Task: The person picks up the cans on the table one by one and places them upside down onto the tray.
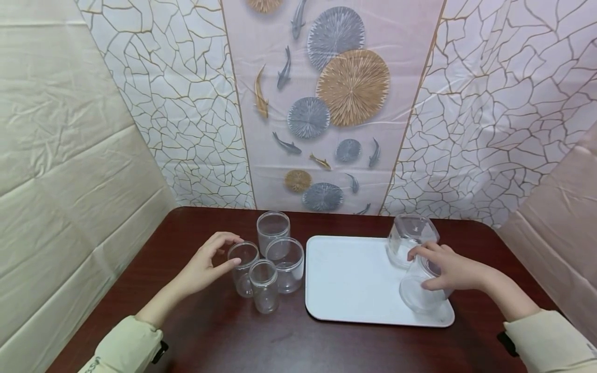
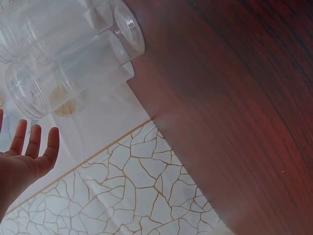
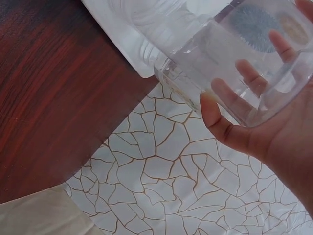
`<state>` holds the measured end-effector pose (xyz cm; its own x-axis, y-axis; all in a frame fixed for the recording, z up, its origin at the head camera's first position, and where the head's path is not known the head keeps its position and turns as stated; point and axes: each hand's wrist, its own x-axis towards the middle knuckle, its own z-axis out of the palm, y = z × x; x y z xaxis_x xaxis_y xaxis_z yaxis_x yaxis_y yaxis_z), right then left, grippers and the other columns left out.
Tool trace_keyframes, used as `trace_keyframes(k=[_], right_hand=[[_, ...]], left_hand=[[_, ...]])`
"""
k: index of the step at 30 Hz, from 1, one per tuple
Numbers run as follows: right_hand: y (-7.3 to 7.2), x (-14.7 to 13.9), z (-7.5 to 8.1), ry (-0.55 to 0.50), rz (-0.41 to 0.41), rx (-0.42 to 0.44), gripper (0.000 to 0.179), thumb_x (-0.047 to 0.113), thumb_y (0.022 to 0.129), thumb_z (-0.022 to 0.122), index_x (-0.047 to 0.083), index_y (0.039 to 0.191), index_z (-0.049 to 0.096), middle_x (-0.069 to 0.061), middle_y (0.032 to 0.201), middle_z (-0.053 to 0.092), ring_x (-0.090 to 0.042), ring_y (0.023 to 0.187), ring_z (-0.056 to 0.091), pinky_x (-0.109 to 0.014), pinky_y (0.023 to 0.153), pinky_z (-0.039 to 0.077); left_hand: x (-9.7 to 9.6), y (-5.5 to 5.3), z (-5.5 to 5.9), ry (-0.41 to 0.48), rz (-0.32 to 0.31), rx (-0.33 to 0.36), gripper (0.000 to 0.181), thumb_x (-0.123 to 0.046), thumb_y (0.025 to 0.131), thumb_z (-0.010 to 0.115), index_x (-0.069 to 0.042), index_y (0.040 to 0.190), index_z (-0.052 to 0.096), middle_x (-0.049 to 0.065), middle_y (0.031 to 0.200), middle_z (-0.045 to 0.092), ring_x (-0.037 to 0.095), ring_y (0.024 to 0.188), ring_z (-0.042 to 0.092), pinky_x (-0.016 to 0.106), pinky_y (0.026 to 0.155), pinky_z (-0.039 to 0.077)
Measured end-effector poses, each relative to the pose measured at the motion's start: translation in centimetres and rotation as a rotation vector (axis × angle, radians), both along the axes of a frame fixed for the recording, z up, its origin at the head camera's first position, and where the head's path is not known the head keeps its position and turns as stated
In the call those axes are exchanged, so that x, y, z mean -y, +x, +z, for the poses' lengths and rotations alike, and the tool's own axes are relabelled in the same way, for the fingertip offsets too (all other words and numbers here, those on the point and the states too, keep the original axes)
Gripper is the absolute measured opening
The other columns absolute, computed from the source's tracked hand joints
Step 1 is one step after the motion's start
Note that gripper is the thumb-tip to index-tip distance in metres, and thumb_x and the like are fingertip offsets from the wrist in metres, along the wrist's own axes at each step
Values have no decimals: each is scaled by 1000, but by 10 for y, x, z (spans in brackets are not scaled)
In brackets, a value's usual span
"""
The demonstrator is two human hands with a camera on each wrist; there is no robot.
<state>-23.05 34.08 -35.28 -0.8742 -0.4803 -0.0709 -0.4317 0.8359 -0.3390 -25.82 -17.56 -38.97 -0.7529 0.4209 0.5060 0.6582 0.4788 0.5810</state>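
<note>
Desk [image 1: 289,344], one white tray [image 1: 350,277]. Four clear jars [image 1: 265,298] left of tray, two jars [image 1: 398,246] at tray's right end. Left grip [image 1: 205,267] spread around leftmost jar [image 1: 243,274], contact unclear; right grip [image 1: 450,269] curled round tray's front jar [image 1: 416,296].

Head view: bright, diffuse illumination; pale sheen on the tabletop [image 1: 298,344]; wide-angle stretching toward the frame edges. Wrist views: dimmer, with softer fine detail. Small specular highlights mark the clear jars [image 2: 85,61], whose transparent outlines show low contrast.
</note>
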Motion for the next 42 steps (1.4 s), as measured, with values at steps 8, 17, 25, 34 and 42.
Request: trace_keyframes(k=[8, 17, 25, 34, 42], right_hand=[[0, 0, 0, -14, 7, 15, 50, 27, 74, 76, 17, 115, 50, -12, 115, 46, -37, 103, 40, -44, 76, 43], [2, -1, 0, -37, 2, -27, 53, 32, 73, 78, 17, 116, 50, -14, 117, 47, -42, 107, 40, -52, 79, 43], [6, -1, 1, -43, -39, -142, 60, 43, 74, 77, 13, 120, 53, -18, 120, 51, -43, 109, 44, -57, 80, 43], [10, 0, 15, -65, 13, -395, 58, 32, 75, 78, 10, 122, 53, -14, 118, 57, -39, 109, 50, -58, 82, 41], [15, 20, 20, -121, 117, -615, 65, 24, 70, 81, 8, 126, 52, -13, 124, 51, -33, 114, 44, -55, 86, 35]], left_hand=[[-2, -1, 0, -10, -36, 6, 35, -10, 84, 70, -11, 117, 58, 4, 114, 57, 16, 102, 51, 36, 81, 51], [-5, -5, 0, -46, -46, 12, 44, -13, 84, 71, -16, 125, 56, 3, 122, 55, 14, 108, 50, 34, 83, 52], [1, -10, 10, -179, -72, 94, 71, -26, 75, 79, -21, 137, 46, 8, 140, 43, 28, 131, 36, 57, 104, 32], [-5, -17, 26, -350, -135, 170, 87, -33, 68, 84, -21, 142, 40, 16, 148, 32, 38, 136, 28, 61, 103, 32], [-17, -28, 51, -587, -184, 193, 96, -31, 61, 87, -25, 143, 37, 14, 150, 31, 37, 136, 29, 58, 103, 34]])
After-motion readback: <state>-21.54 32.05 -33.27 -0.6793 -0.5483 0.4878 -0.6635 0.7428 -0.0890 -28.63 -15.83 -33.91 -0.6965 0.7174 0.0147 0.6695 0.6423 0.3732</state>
